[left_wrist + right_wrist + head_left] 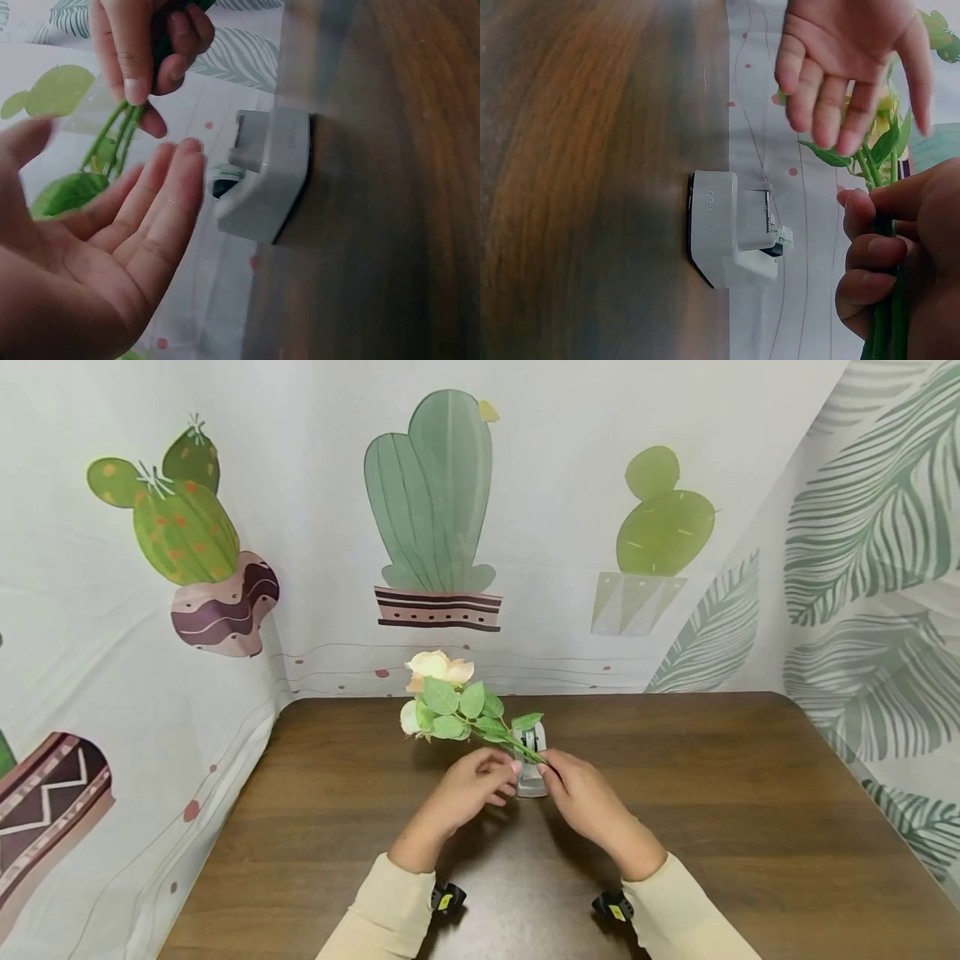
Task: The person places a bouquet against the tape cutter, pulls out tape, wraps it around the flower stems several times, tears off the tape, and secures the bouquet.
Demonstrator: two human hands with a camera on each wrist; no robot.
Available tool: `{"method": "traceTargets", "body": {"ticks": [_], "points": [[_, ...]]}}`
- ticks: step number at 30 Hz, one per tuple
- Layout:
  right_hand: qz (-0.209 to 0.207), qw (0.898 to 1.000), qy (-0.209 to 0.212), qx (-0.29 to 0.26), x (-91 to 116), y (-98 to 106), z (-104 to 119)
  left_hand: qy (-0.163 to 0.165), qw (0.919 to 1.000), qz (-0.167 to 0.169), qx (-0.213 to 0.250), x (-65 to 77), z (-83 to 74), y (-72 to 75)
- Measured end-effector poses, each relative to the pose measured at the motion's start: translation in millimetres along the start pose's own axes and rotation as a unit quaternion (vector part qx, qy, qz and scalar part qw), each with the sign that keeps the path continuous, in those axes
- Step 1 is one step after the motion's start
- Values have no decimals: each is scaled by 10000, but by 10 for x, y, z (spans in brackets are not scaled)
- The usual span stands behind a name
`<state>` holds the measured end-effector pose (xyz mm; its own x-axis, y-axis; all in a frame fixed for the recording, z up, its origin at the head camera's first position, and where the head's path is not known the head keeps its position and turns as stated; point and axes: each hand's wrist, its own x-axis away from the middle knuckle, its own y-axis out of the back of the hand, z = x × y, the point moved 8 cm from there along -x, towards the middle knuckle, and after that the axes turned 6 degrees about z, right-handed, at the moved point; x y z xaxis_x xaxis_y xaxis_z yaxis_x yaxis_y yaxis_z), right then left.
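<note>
My right hand grips the green stems of a small bunch of flowers, fingers curled round them in the right wrist view. The bunch has a peach-cream bloom, a paler bud and green leaves, and leans up to the left in the head view. Close beside the stems, my left hand is held with its palm turned up and fingers extended, nothing in it. A white tape dispenser with a roll of tape stands on the table behind the hands, partly covered by the stems in the head view.
The brown wooden table has a rounded far edge against a white cloth backdrop printed with cacti and leaves. Small black devices sit at both wrists, by the cream sleeves.
</note>
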<state>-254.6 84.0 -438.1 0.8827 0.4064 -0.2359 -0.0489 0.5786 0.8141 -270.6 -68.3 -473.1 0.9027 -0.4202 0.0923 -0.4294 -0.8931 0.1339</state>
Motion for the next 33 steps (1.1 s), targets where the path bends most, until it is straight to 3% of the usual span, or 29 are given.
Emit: {"method": "traceTargets", "body": {"ticks": [3, 7, 13, 15, 19, 23, 30, 33], "points": [[53, 10000, -23, -21, -2, -4, -2, -335, 9985, 173, -391, 43, -118, -79], [110, 9999, -32, -34, 4, -20, -6, -902, 9926, 156, -798, 123, -331, -168], [337, 9994, 97, 39, 8, -68, 44, -1582, 9814, -190, -1074, 242, -542, -208], [441, 9989, 175, 67, 10, -90, 66, -1831, 9737, -370, -1304, 262, -577, -201], [574, 9976, 377, 118, 21, -125, 112, -2076, 9506, -563, -2237, 276, -613, -218], [660, 9965, 494, 116, 35, -145, 136, -2056, 9249, -441, -3168, 258, -600, -274], [854, 9948, 529, 193, 44, -141, 145, -1573, 8809, -349, -4450, 221, -510, -263], [975, 9938, 511, 138, 45, -117, 145, -1358, 8551, -353, -4991, 210, -463, -245]]}}
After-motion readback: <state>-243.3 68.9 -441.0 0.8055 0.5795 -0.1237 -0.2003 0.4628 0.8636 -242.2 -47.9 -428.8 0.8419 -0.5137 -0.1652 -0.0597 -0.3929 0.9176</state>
